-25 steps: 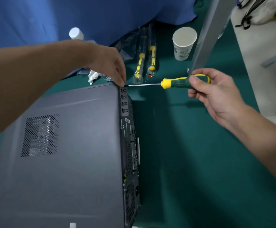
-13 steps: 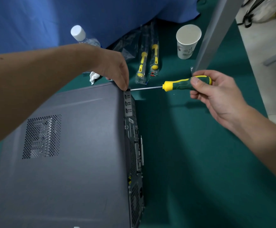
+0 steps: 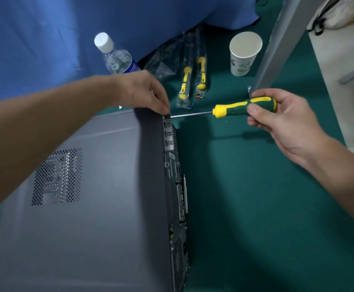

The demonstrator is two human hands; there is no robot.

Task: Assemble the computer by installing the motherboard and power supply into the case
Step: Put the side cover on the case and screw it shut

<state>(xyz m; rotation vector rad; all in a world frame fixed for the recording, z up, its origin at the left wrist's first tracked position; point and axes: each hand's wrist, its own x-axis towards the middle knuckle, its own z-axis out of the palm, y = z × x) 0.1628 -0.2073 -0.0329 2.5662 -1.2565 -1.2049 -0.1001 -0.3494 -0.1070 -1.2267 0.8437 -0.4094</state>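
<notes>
Grey case [image 3: 100, 186]: left hand [image 3: 144, 91] pinches its corner, right hand [image 3: 277, 116] grips screwdriver [image 3: 235, 107]; cup [image 3: 244, 53] print unreadable.

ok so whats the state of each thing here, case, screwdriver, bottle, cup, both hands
computer case: side panel on, lying on the green table
screwdriver: held level, tip at the case's top rear corner
left hand: fingertips on that corner
right hand: grips the screwdriver handle
water bottle: capped, upright
paper cup: upright
spare screwdrivers: bagged, lying flat
</notes>
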